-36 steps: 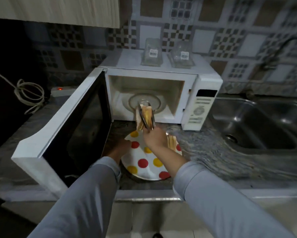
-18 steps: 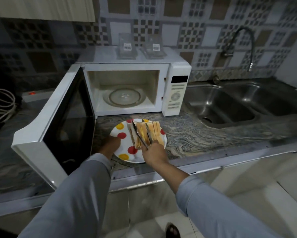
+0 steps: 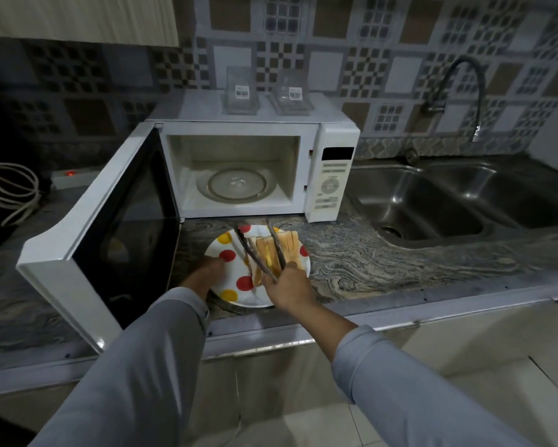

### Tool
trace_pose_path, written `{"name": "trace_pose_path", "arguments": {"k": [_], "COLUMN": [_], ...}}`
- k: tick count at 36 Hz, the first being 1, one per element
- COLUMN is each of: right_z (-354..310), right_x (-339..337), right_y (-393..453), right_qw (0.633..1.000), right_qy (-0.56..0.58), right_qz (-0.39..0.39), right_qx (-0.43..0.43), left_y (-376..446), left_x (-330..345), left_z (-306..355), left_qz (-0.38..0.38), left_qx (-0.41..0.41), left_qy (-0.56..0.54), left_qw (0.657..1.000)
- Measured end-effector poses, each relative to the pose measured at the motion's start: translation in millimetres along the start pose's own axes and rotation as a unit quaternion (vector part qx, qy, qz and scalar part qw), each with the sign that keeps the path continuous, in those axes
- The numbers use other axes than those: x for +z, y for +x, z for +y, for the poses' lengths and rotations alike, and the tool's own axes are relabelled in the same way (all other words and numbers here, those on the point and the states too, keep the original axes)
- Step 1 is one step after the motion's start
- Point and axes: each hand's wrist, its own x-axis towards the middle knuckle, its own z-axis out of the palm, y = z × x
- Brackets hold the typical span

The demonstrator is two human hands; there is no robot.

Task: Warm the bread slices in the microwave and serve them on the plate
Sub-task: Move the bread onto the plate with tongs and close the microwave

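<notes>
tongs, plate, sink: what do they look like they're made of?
Tongs: likely metal, thin grey arms with a dull sheen. Plate: glossy white with red and yellow dots, ceramic or melamine; can't tell. Sink: probably stainless steel, brushed grey with soft reflections.

marbled stone counter [image 3: 384, 262] | on it: open white microwave [image 3: 255, 169], spotted plate [image 3: 235, 253] before it, power strip [image 3: 74, 177], coiled cord [image 3: 9, 188]
</notes>
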Motion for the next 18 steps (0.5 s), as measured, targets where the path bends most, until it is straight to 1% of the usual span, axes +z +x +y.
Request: {"name": "trace_pose_path", "arguments": {"k": [1, 3, 4, 6, 8, 10, 11, 12, 15, 16, 18], "right_z": [0, -1, -1, -2, -3, -2, -2, -4, -5, -5, -4], "right_x": [-2, -6, -8, -16, -23, -34, -39, -43, -59, -62, -73], "right_y": [2, 4, 5, 7, 10, 13, 16, 17, 22, 24, 25], "right_qw": [1.0, 1.0, 1.0, 0.999, 0.998, 0.997, 0.995, 0.994, 0.983, 0.979, 0.971], "right_qy": [0.005, 0.015, 0.019, 0.027, 0.03, 0.046, 0.066, 0.091, 0.159, 0.17, 0.177], "right_qz": [0.001, 0.007, 0.007, 0.009, 0.022, 0.029, 0.023, 0.011, -0.047, -0.076, -0.14], "right_qx": [-0.007, -0.018, -0.024, -0.035, -0.047, -0.062, -0.066, -0.067, -0.084, -0.083, -0.075], "left_y": [0, -11, -18, -36, -54, -58, -62, -65, -74, -73, -70], "left_x": [2, 7, 11, 16, 18, 21, 24, 28, 44, 48, 55], "left_z": [2, 9, 14, 26, 36, 44, 51, 57, 78, 82, 87], "left_qz": [-0.006, 0.023, 0.062, 0.127, 0.178, 0.194, 0.172, 0.128, -0.022, -0.057, -0.083], "left_qx": [-0.005, -0.005, 0.019, 0.104, 0.187, 0.214, 0.207, 0.206, 0.161, 0.143, 0.116], "left_qy": [-0.016, -0.06, -0.089, -0.127, -0.111, -0.064, -0.064, -0.088, -0.208, -0.244, -0.3], "left_qw": [1.0, 0.998, 0.994, 0.978, 0.96, 0.955, 0.961, 0.966, 0.965, 0.957, 0.943]}}
